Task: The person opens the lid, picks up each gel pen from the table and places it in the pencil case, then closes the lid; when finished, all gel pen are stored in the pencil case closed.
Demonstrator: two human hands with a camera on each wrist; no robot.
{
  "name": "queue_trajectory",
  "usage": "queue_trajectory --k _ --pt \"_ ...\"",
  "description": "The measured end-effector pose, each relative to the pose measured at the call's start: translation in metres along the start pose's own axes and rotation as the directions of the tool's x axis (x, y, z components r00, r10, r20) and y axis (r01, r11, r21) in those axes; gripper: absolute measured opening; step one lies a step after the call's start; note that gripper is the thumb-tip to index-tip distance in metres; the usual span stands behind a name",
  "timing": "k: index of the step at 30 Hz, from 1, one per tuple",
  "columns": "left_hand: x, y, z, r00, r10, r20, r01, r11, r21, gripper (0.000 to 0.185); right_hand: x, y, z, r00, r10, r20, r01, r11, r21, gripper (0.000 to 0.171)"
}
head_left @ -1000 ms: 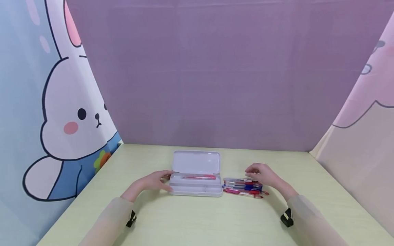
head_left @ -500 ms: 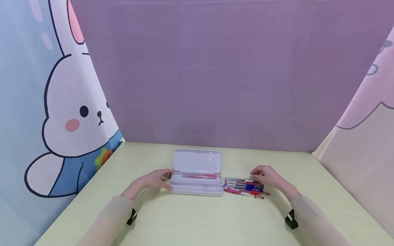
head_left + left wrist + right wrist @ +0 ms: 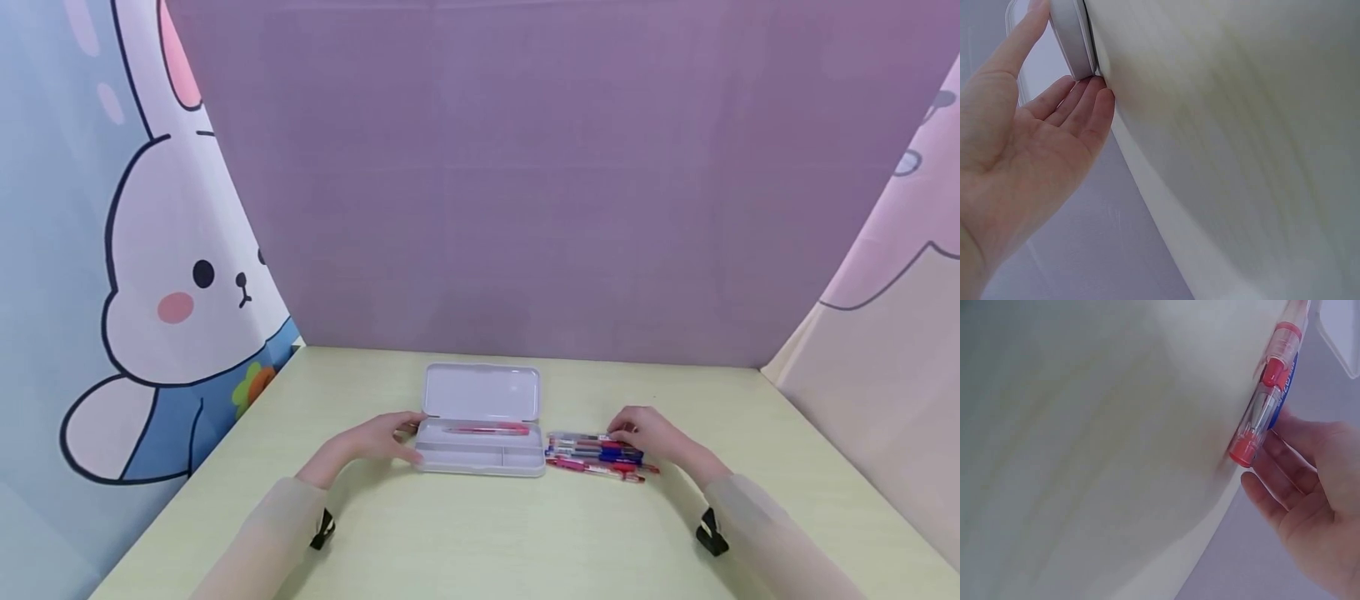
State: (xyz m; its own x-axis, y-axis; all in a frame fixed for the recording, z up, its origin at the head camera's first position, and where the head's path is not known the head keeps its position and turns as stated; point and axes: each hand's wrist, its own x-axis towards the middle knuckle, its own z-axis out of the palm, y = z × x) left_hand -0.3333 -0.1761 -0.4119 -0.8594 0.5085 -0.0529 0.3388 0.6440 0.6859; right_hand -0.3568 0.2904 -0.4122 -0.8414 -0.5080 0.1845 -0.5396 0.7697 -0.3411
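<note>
A white pencil case (image 3: 459, 458) lies with its lid (image 3: 482, 393) raised at the back. One pink-red pen (image 3: 491, 430) is in its rear compartment. My left hand (image 3: 382, 437) holds the case's left end, the thumb at the front corner and the fingers at the rear; the left wrist view shows these fingers against the end wall. Several pens (image 3: 596, 470), mainly red and blue, lie side by side right of the case. My right hand (image 3: 652, 432) is at the farthest pen's right end. In the right wrist view, pens (image 3: 1263, 406) hide its thumb and forefinger tips.
The pale wooden table (image 3: 487, 533) carries the case and pens. A purple cloth (image 3: 525, 183) hangs behind it. Printed curtains, one with a cartoon rabbit (image 3: 180, 267), stand at both sides. Each wrist wears a black clip-like piece (image 3: 711, 533).
My right hand has shifted slightly right, then lowered to the far pen's end. The left hand has stayed at the case. The view has shifted a little.
</note>
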Motion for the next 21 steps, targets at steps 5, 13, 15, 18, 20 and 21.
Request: queue_trajectory --k 5,13,15,18,20,21 --pt "-0.0006 -0.0003 0.0000 1.000 -0.006 -0.003 0.006 1.000 0.007 0.077 0.0020 0.0009 0.0029 1.000 -0.011 0.000 0.011 0.999 -0.035 0.009" --pt "0.0001 -0.0011 0.0003 1.000 -0.006 -0.003 0.006 1.000 0.012 0.077 0.0023 0.0028 0.0054 1.000 0.000 -0.016 0.000 0.999 -0.050 0.006" --pt "0.0002 -0.0016 0.0006 1.000 -0.005 -0.004 0.005 1.000 0.011 0.077 0.0021 0.0028 0.0054 1.000 0.014 -0.022 -0.015 0.999 -0.042 0.004" --pt "0.0005 -0.0022 0.0013 1.000 -0.006 -0.004 0.006 1.000 0.008 0.077 0.0020 0.0025 0.0048 0.999 0.032 -0.028 -0.033 0.999 -0.032 0.004" --pt "0.0005 -0.0020 0.0015 1.000 -0.009 -0.004 0.009 1.000 -0.001 0.077 0.0018 0.0021 0.0043 0.999 0.038 -0.028 -0.039 0.999 -0.035 0.005" --pt "0.0008 -0.0021 0.0016 1.000 -0.004 -0.003 0.004 1.000 0.004 0.078 0.0017 0.0018 0.0041 0.999 0.041 -0.026 -0.042 0.999 -0.034 0.005"
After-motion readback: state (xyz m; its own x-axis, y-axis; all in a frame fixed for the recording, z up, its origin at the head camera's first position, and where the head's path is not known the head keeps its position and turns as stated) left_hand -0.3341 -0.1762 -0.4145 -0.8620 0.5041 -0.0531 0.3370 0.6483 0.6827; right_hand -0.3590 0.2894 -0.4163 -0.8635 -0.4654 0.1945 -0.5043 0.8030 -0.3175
